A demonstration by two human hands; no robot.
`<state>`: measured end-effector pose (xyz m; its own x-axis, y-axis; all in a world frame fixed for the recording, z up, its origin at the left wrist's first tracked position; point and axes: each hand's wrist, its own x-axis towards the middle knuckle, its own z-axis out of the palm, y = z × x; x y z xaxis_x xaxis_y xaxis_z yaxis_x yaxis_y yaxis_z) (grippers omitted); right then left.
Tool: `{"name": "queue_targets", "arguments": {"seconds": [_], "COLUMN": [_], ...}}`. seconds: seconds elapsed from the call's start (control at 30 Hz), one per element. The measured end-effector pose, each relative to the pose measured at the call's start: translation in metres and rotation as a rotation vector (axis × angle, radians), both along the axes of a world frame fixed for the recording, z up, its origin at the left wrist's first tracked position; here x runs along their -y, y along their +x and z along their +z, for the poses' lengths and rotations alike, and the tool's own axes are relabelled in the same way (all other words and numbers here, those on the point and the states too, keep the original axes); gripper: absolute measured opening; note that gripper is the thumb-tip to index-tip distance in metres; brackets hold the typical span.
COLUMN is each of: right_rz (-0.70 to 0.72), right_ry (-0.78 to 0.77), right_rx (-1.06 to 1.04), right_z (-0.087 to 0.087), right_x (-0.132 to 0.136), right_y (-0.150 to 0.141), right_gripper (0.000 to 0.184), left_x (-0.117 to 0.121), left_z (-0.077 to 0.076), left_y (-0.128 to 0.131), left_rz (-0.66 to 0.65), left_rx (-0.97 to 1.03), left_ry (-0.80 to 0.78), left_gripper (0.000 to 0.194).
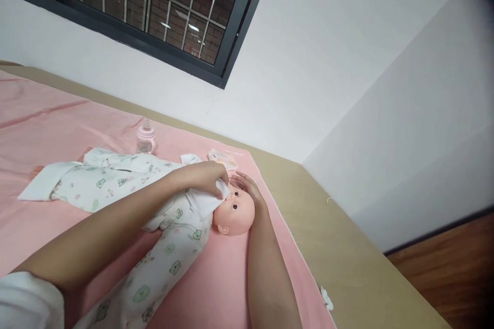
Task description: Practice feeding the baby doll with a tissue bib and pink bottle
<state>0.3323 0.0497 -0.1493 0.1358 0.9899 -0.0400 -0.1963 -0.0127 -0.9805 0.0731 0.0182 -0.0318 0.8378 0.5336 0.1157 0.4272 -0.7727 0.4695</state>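
White sleeve (33, 300) is closest to camera, cut off by the frame; bare forearm (111, 223) runs from it up to the left hand (204, 177). Left hand pinches white cloth (201, 204) between thumb and fingers at the doll's chin; most fingertips are hidden, so exact finger placement is unreadable. Can't tell if the cloth is loose or a bib fixed to the outfit. Doll (235, 221) lies on its back, head between the two hands; both eyes and one ear show, mouth hard to make out at the cloth edge by the left thumb. Right hand (250, 187) is unclenched, fingers curved along the far side of the head; palm contact is hidden. Right arm is cut off below that hand. Printed outfit (183, 247) is part covered by the left forearm; one printed limb runs from below the left hand toward camera, end out of frame. Feet, left of the left hand, poke out of the leg cuffs, mostly covered. Feeding bottle (145, 140) stands beyond and left of the left hand, base tucked behind the outfit. Clear packet (223, 159) sits just beyond both hands, print unreadable. Pink mat (219, 282) under the doll runs out of frame left of the left hand. Small white item (326, 298) at the mat edge, nearer camera than the right hand, can't identify.
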Motion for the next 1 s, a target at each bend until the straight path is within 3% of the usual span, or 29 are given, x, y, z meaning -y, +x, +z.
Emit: {"name": "queue_targets", "arguments": {"seconds": [0.5, 1.0], "right_rz": [0.026, -0.007], "right_ry": [0.016, -0.011], "right_rx": [0.008, -0.041], "right_z": [-0.0035, 0.0046], "right_x": [-0.0029, 0.0032], "right_y": [0.0035, -0.0033], "right_gripper": [0.026, 0.023], "left_x": [-0.0084, -0.0103], "left_z": [-0.0035, -0.0097], "left_y": [-0.0027, 0.0040], "left_rz": [0.057, 0.085], "left_rx": [0.035, 0.110], "left_ry": [0.032, 0.045], "left_gripper": [0.016, 0.023]}}
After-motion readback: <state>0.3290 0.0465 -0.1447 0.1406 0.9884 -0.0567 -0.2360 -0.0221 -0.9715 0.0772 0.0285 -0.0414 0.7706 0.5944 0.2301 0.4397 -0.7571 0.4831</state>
